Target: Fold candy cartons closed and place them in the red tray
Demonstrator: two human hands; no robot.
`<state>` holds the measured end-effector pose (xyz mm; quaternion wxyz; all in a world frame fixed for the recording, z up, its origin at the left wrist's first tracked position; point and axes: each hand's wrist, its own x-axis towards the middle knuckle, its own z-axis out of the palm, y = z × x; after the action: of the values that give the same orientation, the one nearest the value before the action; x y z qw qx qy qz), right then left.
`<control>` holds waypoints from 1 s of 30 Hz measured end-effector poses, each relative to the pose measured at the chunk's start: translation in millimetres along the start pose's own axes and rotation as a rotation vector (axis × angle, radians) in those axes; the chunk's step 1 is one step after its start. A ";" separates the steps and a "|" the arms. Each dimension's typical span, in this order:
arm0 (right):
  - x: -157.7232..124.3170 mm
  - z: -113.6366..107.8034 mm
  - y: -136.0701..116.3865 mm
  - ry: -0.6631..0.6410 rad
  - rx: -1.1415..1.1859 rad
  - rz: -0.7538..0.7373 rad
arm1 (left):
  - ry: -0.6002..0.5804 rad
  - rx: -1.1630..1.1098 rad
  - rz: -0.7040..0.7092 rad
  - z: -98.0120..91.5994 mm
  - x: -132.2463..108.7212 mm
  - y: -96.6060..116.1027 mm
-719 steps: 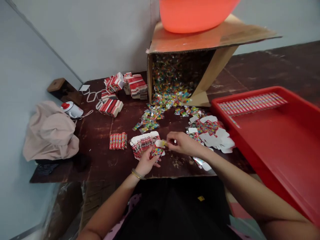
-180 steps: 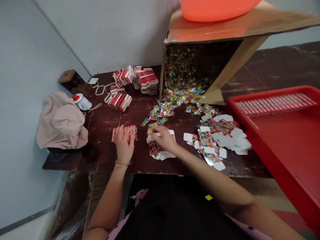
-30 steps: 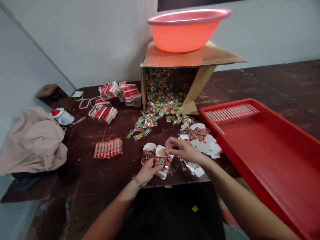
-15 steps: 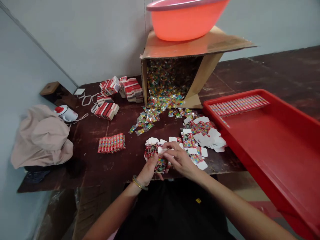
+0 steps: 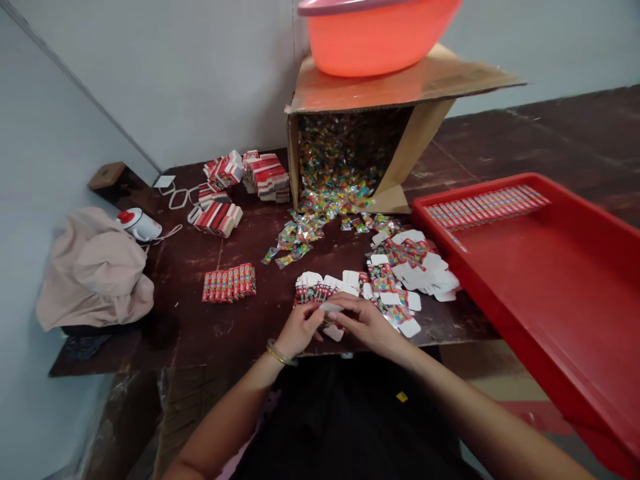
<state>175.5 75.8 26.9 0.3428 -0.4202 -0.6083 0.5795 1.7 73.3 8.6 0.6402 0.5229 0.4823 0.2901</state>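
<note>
Close to the table's front edge, my left hand (image 5: pixel 300 329) and my right hand (image 5: pixel 369 325) meet around a small printed candy box (image 5: pixel 333 332) with white flaps. Fingers of both hands pinch it, and they hide most of its sides. Just behind them lies a row of flat or part-folded boxes (image 5: pixel 313 288) with white flaps upward. To the right of my right hand spreads a loose pile of printed box blanks (image 5: pixel 387 280). Wrapped candies (image 5: pixel 305 230) spill forward from the cardboard carton (image 5: pixel 415 150).
A red tray (image 5: pixel 540 267) with a row of boxes (image 5: pixel 487 207) inside stands at right. An orange basin (image 5: pixel 375 40) sits on the carton. At left are finished-looking boxes (image 5: pixel 229 283), bundled blanks (image 5: pixel 265 177), a white mug (image 5: pixel 143 227) and a beige cloth (image 5: pixel 100 267).
My hands have drawn closer together over the box, and its white flap has tilted flatter between my fingers. The whole view has shifted slightly.
</note>
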 end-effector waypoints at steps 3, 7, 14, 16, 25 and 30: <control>-0.6 1.1 -7.8 0.058 -0.103 -0.091 | -0.028 -0.164 -0.049 -0.9 1.0 -0.4; 3.6 0.3 -10.9 0.004 -0.089 -0.043 | -0.131 -0.338 -0.116 -6.6 -5.6 0.6; 2.2 5.4 -5.1 -0.043 -0.360 -0.263 | -0.197 -0.429 -0.168 -19.9 -24.7 -1.4; 2.4 14.8 0.8 -0.035 -0.472 -0.322 | -0.123 -0.431 -0.214 -21.8 -28.0 -4.9; 51.4 38.2 8.2 -0.172 -0.018 -0.002 | 0.001 -0.149 -0.140 -52.9 -40.0 -2.9; 62.0 38.6 10.1 -0.302 0.123 0.067 | -0.019 -0.093 -0.094 -63.7 -45.2 -7.4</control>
<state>116.3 115.8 9.0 0.2531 -0.3264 -0.6020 0.6834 -74.5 56.5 16.6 0.6812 0.4721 0.4864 0.2767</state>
